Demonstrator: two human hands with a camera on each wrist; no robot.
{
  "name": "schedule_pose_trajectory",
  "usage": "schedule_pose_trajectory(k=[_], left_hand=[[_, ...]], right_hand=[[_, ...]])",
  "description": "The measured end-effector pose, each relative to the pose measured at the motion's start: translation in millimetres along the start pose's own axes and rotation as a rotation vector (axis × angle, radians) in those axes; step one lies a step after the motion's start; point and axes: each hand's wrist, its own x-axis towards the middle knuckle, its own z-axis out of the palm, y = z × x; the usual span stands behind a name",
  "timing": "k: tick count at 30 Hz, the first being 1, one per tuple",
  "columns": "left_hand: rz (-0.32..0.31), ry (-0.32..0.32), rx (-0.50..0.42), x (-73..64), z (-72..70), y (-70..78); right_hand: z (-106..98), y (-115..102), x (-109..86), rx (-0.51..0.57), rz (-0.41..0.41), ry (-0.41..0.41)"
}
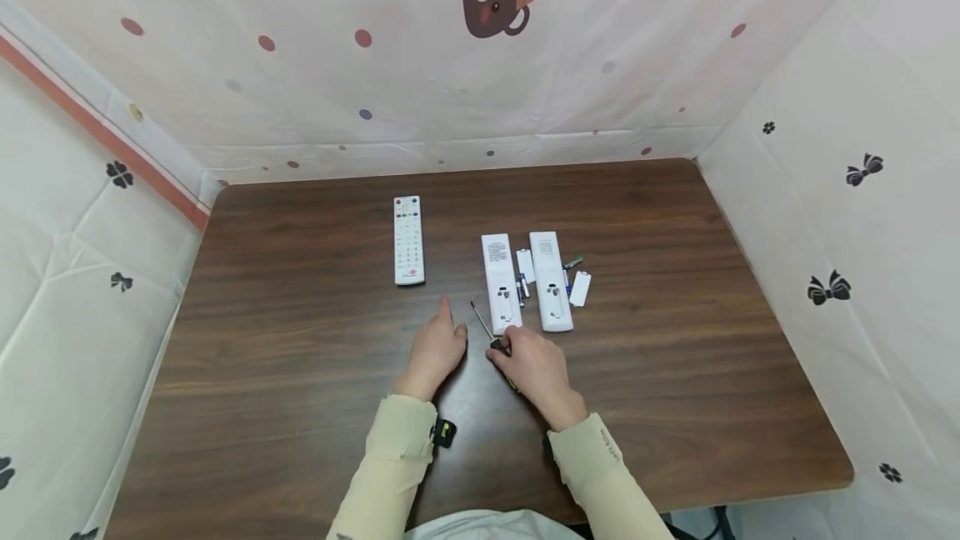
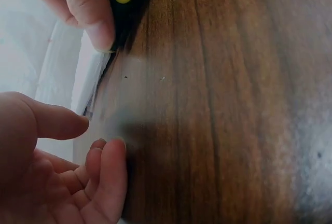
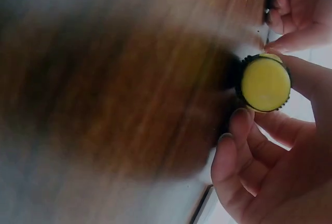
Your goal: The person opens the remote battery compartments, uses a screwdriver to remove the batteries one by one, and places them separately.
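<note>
My right hand (image 1: 534,367) pinches a screwdriver (image 1: 497,346) by its black and yellow handle, with the thin metal shaft angled forward and left over the table. In the right wrist view the handle's yellow end cap (image 3: 266,84) faces the camera, between thumb and fingers. My left hand (image 1: 437,350) is beside it on the left, holding nothing, its index finger extended forward and the other fingers loosely bent. Just past the right hand lies a white remote control (image 1: 498,273), back up, with its battery compartment uncovered. The screwdriver's tip lies to the left of that remote.
A second back-up remote (image 1: 550,273) with an uncovered compartment lies to the right. Around the two are detached battery covers (image 1: 580,288) and several batteries (image 1: 523,286), one green (image 1: 573,262). A face-up remote (image 1: 408,240) lies farther left on the wooden table (image 1: 300,357).
</note>
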Motion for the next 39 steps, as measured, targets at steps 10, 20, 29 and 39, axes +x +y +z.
schedule_pose_trajectory(k=[10,20,29,39], left_hand=[[-0.024,-0.009,-0.061,-4.7,-5.1,4.1],[-0.01,0.035,-0.043,-3.6,-10.5,10.1],[0.128,0.361,0.114,25.5,-37.1,14.3],[0.047,0.236,0.222,46.7,-47.4,0.2]], right_hand=[[-23.7,29.4,-8.9,0.302,0.084,0.016],[-57.4,89.6,-13.8,0.237,0.289,0.159],[-45.8,107.3,-23.7,0.17,0.285,0.088],[-32.9,99.7,-28.8,0.141,0.278,0.027]])
